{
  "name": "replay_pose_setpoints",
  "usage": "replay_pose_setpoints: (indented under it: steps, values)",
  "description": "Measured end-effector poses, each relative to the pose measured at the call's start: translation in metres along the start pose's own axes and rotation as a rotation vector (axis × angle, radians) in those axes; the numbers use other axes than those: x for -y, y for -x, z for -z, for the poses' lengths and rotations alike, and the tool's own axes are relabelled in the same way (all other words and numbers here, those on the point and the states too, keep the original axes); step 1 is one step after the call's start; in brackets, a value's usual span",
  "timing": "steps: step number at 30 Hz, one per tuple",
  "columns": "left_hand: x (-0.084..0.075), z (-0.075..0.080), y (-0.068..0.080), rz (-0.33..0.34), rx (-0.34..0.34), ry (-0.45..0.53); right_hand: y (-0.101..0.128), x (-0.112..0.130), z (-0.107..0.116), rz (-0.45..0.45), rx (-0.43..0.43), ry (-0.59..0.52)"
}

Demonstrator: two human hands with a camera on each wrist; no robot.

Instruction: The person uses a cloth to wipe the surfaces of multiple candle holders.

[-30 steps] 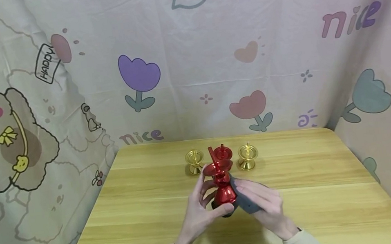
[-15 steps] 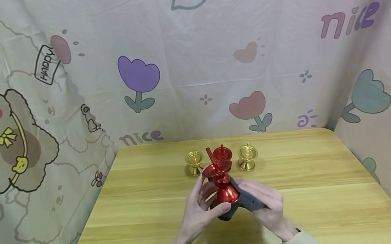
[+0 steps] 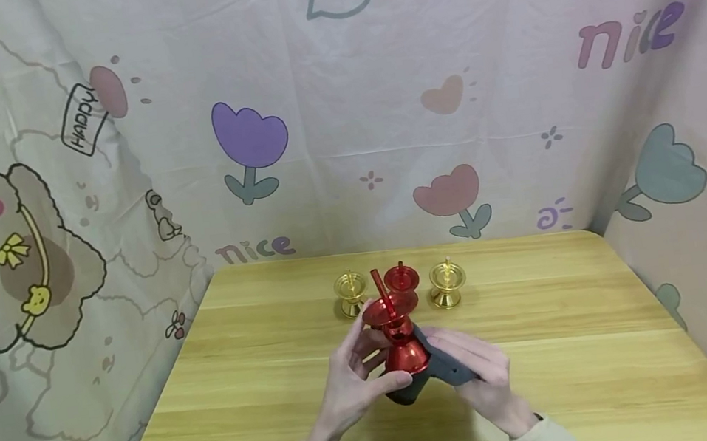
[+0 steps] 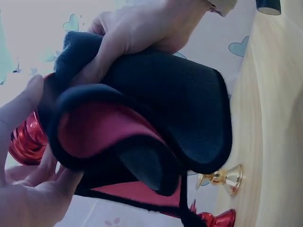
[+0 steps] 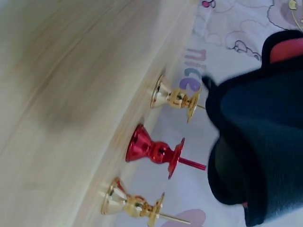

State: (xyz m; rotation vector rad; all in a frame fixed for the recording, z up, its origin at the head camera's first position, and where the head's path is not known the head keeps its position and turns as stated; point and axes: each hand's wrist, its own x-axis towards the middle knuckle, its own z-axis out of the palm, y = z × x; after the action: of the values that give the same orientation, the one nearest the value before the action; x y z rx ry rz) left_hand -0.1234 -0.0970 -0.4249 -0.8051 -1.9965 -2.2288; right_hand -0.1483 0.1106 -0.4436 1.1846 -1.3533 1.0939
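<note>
— Both hands worked together: our left hand (image 3: 355,384) gripped the red candlestick (image 3: 401,341) by its stem, fingers curled round it, above the table (image 3: 228,386) near the middle.

— And our right hand (image 3: 481,375) pinched the dark cloth (image 3: 443,369) against its base. Farther off stood two gold candlesticks (image 3: 351,291) flanking another red one (image 3: 401,279).

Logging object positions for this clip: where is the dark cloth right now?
In the head view the dark cloth is above the table's near middle, pinched by the right hand against the base of the red candlestick that the left hand holds.
</note>
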Motion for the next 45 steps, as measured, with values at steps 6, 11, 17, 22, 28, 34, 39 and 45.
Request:
replay_pose_setpoints:
  steps: [6, 11, 17, 22, 28, 34, 39, 45]
  values:
    - [-0.001, -0.003, 0.000, 0.058, 0.006, 0.014, 0.000, -0.002, 0.000, -0.003, -0.023, 0.029]
    - [-0.001, -0.006, 0.000, 0.091, -0.056, -0.050, -0.005, -0.002, -0.001, 0.151, 0.068, 0.176]
    - [0.001, -0.005, -0.002, 0.046, -0.043, -0.002, -0.003, -0.001, -0.002, 0.036, 0.004, 0.037]
    - [0.004, -0.002, 0.000, 0.017, 0.005, 0.074, -0.004, 0.000, -0.002, -0.054, -0.063, -0.070]
    - [0.001, -0.004, 0.001, 0.020, -0.012, -0.021, -0.014, 0.001, -0.001, 0.129, 0.008, 0.140]
    - [-0.002, -0.004, 0.001, 0.035, -0.028, -0.057, -0.014, 0.003, 0.000, 0.136, 0.047, 0.121]
    - [-0.002, -0.002, 0.001, 0.038, 0.043, 0.062, -0.006, 0.000, 0.000, -0.039, -0.019, -0.064]
    - [-0.002, -0.005, 0.000, 0.081, 0.066, 0.096, -0.008, -0.001, 0.000, 0.032, 0.006, 0.019]
